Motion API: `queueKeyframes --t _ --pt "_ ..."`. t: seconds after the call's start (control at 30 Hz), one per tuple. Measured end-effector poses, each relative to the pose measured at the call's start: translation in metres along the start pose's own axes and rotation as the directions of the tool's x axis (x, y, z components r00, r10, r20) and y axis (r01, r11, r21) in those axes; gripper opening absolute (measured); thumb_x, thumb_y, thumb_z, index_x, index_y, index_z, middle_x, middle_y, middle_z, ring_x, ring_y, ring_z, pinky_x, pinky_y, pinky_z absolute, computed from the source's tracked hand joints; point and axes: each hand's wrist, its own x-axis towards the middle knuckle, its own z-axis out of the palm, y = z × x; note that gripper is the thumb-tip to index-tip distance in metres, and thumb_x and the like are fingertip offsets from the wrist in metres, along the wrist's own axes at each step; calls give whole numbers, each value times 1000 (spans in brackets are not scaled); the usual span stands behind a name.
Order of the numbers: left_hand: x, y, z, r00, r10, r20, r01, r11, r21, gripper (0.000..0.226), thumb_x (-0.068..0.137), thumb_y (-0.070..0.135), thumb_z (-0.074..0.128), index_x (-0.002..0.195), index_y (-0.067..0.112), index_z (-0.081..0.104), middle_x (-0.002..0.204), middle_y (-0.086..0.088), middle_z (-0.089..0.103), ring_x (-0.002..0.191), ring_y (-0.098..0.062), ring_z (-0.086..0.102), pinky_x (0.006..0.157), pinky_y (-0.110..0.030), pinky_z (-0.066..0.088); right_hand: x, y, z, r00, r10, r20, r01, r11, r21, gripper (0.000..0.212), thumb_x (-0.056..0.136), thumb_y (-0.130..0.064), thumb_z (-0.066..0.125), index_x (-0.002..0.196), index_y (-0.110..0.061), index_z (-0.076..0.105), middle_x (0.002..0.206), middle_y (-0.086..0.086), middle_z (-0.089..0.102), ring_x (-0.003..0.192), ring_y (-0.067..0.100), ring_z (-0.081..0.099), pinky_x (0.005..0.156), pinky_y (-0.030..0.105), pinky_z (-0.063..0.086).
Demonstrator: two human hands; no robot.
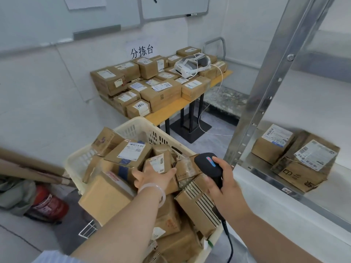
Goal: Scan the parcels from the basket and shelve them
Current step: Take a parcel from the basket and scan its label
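Now L hand (152, 177) clasps small labelled parcel (158, 163) in heaped basket (133, 123), R hand (223, 188) holds barcode scanner (208, 165); yanking could topple neighbours.

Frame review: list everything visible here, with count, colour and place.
basket: one, cream, centre foreground
basket parcels: many, brown, piled in basket
held parcel: one, brown, top of pile
scanner: one, black, over basket's right rim
shelf: one, grey metal, right
shelf parcels: two, brown, on shelf
table: one, yellow top, by far wall
table parcels: many, brown, on table
headset: one, white, atop table parcels
extinguisher: one, red, floor, left
left hand: grips held parcel
right hand: grips scanner
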Motion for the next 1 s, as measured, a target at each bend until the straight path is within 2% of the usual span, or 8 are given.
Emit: queueKeyframes --t 0.1,0.2,0.3,0.37,0.57,0.73,0.83,1.0 --pt "5 -1 -4 995 -47 86 50 998 -29 116 58 79 70 152 36 17 136 -9 21 124 -34 36 89 -44 39 -4 -5 7 999 15 -38 -16 1000 -7 57 95 -23 64 120 -66 36 120 -19 57 95 0 61 77 6 45" --pt "7 -5 -7 990 -33 135 41 997 -58 117 61 77 70 155 33 17 131 -10 32 117 -33 42 82 -39 35 -12 -9 12 998 19 -55 -19 1000 1 56 95 -21 64 123 -62 38 120 -13 58 92 4 61 77 13 48" --pt "2 -13 -10 996 18 88 -12 998 -67 116 58 73 72 153 39 14 131 -8 31 118 -36 43 95 -44 44 -26 -12 12 997 17 -71 -17 1000 8 55 95 -22 64 126 -60 38 122 -12 56 97 15 63 84 31 54" --pt "-6 -20 -13 995 90 37 -88 995 -48 119 58 71 74 153 42 8 142 -8 25 127 -36 38 104 -49 41 -35 -14 10 997 27 -79 -25 999 21 55 95 -23 63 127 -60 39 123 -11 54 99 18 63 85 35 55" --pt "-42 -52 -18 927 345 -143 -355 933 -51 122 63 69 77 155 40 3 157 2 4 145 -31 15 117 -47 26 -66 -23 -6 999 -1 -51 4 999 47 55 96 -22 63 123 -63 37 121 -10 58 93 9 64 75 17 49" --pt "-91 -73 -21 844 469 -259 -497 867 -49 119 64 69 77 154 40 6 156 11 4 146 -25 16 119 -45 26 -105 -33 -34 999 -51 -10 52 997 53 57 97 -21 61 124 -64 36 116 -11 60 84 -2 61 68 10 46" --pt "-123 -79 -20 791 546 -274 -570 821 -8 118 65 67 77 155 38 7 154 11 5 145 -24 17 119 -45 27 -132 -37 -54 996 -91 19 90 995 43 59 97 -20 61 124 -65 35 124 -15 56 93 1 63 74 10 47" --pt "-166 -81 -18 702 643 -305 -659 750 64 118 65 61 81 156 38 10 149 19 4 145 -21 16 121 -42 24 -163 -43 -84 989 -141 47 140 990 20 60 97 -22 61 124 -67 32 121 -24 54 98 -2 61 73 11 46"
